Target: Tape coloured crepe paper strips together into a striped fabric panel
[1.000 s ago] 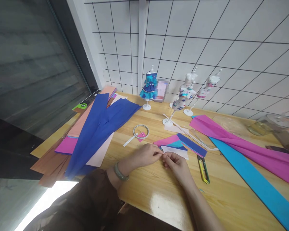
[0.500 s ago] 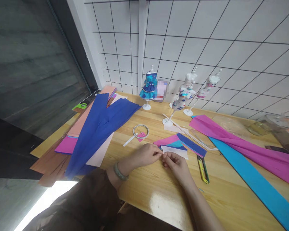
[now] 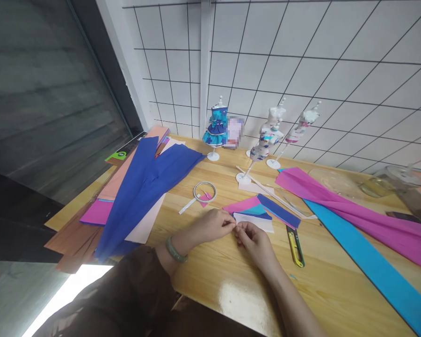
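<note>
White, black-lined wall tiles (image 3: 273, 30) back a glossy, pale wooden desk (image 3: 214, 276). One white paper rectangle (image 3: 257, 222) lies just beyond the left hand (image 3: 215, 225) and right hand (image 3: 255, 238), pinched together, any held thing too small to tell. Overlapping pink, turquoise and blue paper strips (image 3: 256, 209) adjoin it, near a yellow-and-green cutter (image 3: 295, 250).

The head camera looks forward and down over the table (image 3: 228, 271).

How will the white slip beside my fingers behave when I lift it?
The white slip would probably bend easily, since it looks sheet-thin. Being small and flat, it's likely very light and might shift if nudged.
</note>
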Motion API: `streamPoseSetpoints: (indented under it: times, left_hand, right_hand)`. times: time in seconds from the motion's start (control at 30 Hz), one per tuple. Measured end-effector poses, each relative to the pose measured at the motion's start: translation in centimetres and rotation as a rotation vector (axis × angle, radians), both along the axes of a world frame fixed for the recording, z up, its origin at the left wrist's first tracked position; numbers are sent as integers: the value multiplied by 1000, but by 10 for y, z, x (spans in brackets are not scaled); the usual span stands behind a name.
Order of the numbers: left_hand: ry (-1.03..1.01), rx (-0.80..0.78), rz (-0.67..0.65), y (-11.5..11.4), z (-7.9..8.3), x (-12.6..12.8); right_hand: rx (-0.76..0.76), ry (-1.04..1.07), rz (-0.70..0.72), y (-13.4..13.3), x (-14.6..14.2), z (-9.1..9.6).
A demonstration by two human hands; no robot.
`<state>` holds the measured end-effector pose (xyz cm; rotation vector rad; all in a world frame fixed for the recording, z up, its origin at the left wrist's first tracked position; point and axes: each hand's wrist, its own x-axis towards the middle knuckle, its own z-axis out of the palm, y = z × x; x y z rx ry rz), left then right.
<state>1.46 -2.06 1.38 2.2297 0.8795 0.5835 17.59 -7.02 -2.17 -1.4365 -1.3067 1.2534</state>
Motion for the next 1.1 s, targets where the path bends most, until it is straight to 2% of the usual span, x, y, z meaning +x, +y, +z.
streamPoseSetpoints:
  times: [0.33, 0.57, 0.73, 0.83, 0.97, 1.1]
  left_hand:
    - [58, 144, 37, -2, -6, 1]
    - [-18, 5, 86, -1, -7, 3]
    - [-64, -141, 52, 0, -6, 4]
    - [-68, -162, 58, 0, -6, 4]
    - [-55, -122, 56, -1, -4, 3]
    - [-13, 8, 59, -2, -3, 4]
  right_hand:
    - [5, -24, -1, -1, -1, 3]
    - [-7, -9, -19, -1, -1, 8]
    - [-23, 11, -19, -1, 0, 8]
    - [-16, 10, -18, -1, -1, 8]
    - [4, -15, -17, -2, -1, 9]
    - [17, -41, -18, -2, 0, 7]
